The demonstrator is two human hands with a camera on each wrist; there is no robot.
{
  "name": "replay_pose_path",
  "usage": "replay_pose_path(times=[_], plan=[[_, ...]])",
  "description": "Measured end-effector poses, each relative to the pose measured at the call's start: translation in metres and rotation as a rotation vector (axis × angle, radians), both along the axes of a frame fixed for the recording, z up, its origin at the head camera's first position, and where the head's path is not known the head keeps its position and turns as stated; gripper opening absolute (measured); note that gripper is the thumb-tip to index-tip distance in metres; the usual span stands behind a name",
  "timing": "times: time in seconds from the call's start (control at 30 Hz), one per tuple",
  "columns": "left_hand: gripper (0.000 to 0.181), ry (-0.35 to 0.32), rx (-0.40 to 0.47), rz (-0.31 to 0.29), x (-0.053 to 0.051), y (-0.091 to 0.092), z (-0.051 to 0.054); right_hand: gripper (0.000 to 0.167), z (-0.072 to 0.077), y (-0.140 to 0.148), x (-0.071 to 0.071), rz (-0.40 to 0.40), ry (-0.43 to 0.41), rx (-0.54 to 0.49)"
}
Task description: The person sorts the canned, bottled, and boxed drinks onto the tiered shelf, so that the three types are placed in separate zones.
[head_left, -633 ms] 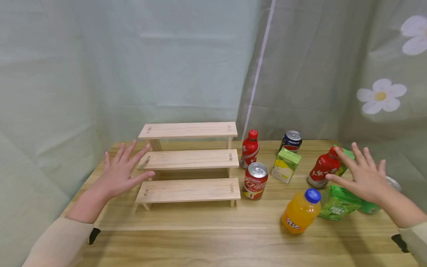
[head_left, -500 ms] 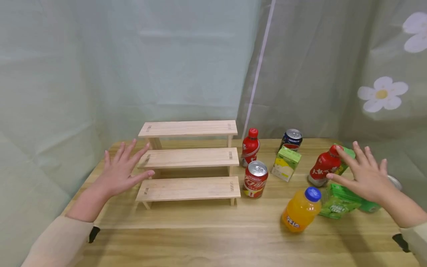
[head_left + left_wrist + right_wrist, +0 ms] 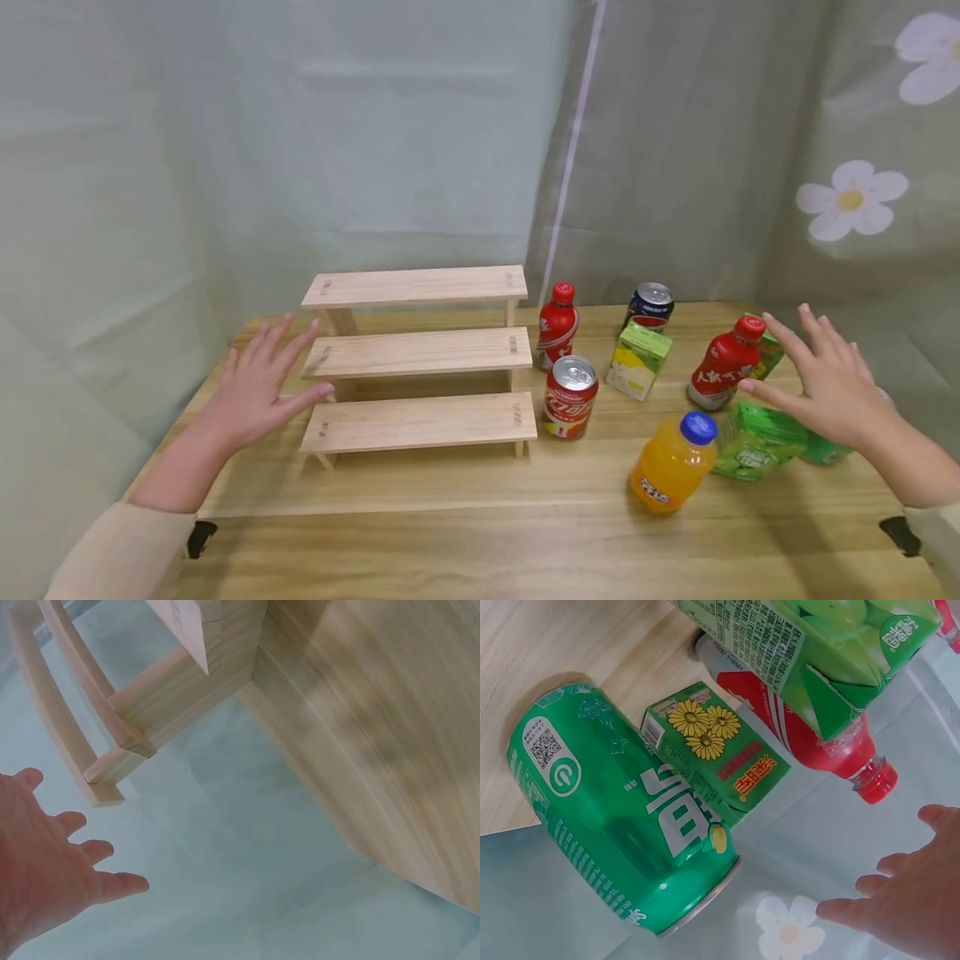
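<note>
My left hand (image 3: 255, 392) hovers with fingers spread at the left side of a three-tier wooden shelf (image 3: 420, 421), holding nothing. The left wrist view shows that hand (image 3: 45, 862) apart from the shelf's wooden frame (image 3: 112, 727). On the right, my right hand (image 3: 832, 392) is held over a cluster of drinks, fingers extended, nothing in it. Nearest to it are a red bottle (image 3: 723, 367), a green drink carton (image 3: 761, 442) and a green can (image 3: 622, 810), partly hidden by the hand in the head view. A small green carton with yellow flowers (image 3: 712, 746) stands behind.
Right of the shelf stand a red cola can (image 3: 570, 400), another red bottle (image 3: 558, 329), a yellow-green carton (image 3: 637, 362) and a dark blue can (image 3: 649, 308). An orange juice bottle (image 3: 671, 467) is nearer the front. A pale curtain (image 3: 405, 125) surrounds the wooden table (image 3: 420, 550).
The head view has shifted slightly. Both hands have drifted a little outward, and the right fingers no longer overlap the red bottle's cap. The drinks and shelf have stayed in place.
</note>
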State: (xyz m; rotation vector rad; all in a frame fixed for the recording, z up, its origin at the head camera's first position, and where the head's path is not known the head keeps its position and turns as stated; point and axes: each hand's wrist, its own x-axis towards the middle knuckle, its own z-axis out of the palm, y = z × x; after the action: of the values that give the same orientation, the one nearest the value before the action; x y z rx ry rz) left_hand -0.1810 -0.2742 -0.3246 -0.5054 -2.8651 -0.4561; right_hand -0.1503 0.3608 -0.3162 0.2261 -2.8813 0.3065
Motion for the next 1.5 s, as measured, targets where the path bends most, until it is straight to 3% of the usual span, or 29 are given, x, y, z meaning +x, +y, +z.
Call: replay_pose_path(times=[0.27,0.67,0.97,1.1,1.27,1.5], plan=[[0.083,0.058,0.068,-0.011,0.002,0.000,0.004,0.091,0.004,0.004,0.007,0.008,0.036,-0.059],[0.083,0.035,0.259,0.017,0.008,-0.006,-0.001,0.087,-0.006,0.012,0.022,0.040,0.057,-0.222],[0.088,-0.141,0.477,0.082,0.017,-0.016,-0.009,0.087,-0.017,0.014,0.029,0.059,0.094,-0.306],[0.087,-0.192,0.510,0.107,0.018,-0.020,-0.014,0.089,-0.024,0.014,0.035,0.037,0.075,-0.347],[0.085,-0.330,0.582,0.141,0.017,-0.021,-0.021,0.092,-0.032,0.018,0.039,-0.014,0.035,-0.395],[0.081,-0.460,0.734,0.132,0.019,-0.027,-0.036,0.091,-0.047,0.018,0.042,0.016,0.010,-0.460]])
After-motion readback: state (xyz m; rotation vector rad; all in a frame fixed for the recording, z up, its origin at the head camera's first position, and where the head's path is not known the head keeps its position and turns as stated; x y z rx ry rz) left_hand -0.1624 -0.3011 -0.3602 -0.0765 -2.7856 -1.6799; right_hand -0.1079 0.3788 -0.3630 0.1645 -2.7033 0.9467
